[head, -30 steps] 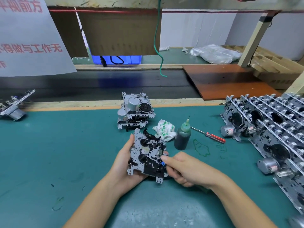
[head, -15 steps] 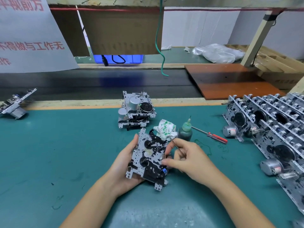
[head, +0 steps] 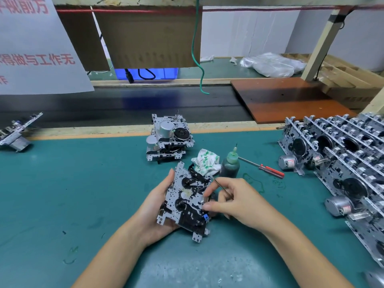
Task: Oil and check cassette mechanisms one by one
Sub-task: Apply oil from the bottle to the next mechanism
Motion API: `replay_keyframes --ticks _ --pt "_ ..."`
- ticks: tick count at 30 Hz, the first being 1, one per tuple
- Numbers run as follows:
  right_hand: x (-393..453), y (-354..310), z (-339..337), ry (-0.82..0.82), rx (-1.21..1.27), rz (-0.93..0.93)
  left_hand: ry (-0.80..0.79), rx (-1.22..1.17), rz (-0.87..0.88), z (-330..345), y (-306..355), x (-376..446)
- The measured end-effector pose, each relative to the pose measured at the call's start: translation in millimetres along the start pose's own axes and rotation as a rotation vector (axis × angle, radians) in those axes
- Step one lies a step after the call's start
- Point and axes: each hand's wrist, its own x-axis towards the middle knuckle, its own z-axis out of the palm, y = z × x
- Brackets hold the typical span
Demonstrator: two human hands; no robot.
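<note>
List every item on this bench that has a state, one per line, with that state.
Left hand: grips the cassette mechanism, tilted above the mat.
Right hand: pinches a thin pin against the mechanism.
Oil bottle: upright, nozzle on.
Screwdriver: lying flat, untouched.
Rag: crumpled beside the bottle.
Stacked mechanisms: piled, motors up.
Mechanism rows: leaning in rows at right.

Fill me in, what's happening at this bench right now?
A person is servicing a cassette mechanism. The left hand cradles it above the green mat; the right hand pinches a thin needle tool at its edge. An oil bottle, rag and screwdriver lie just behind. Two stacked mechanisms sit further back, rows more at right.
</note>
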Motion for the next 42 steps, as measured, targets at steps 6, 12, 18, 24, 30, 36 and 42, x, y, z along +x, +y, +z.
replay_keyframes --ticks 6,12,18,24,30,36,42 --pt "-4.0 -4.2 0.1 0.035 -0.123 -0.056 0.014 -0.005 0.008 0.1 0.1 0.4" --pt "-7.8 -6.0 5.4 0.116 -0.324 -0.139 0.016 -0.034 0.007 -0.3 -0.4 0.9" --pt "-8.3 -9.6 5.7 0.102 -0.306 -0.145 0.015 -0.039 0.000 -1.2 -0.8 0.7" --pt "-6.7 -6.8 6.0 0.112 -0.283 -0.151 0.018 -0.052 -0.004 0.0 -0.8 -0.3" --pt "-6.3 -3.6 5.6 0.150 -0.232 -0.168 -0.014 -0.122 -0.020 4.0 -0.6 -4.5" --pt "-8.3 -5.0 -1.2 0.316 0.022 -0.240 -0.083 -0.266 0.014 8.6 0.4 -12.7" --pt "-6.3 -3.9 4.0 0.292 -0.090 -0.289 -0.047 -0.333 0.019 11.0 3.1 -16.1"
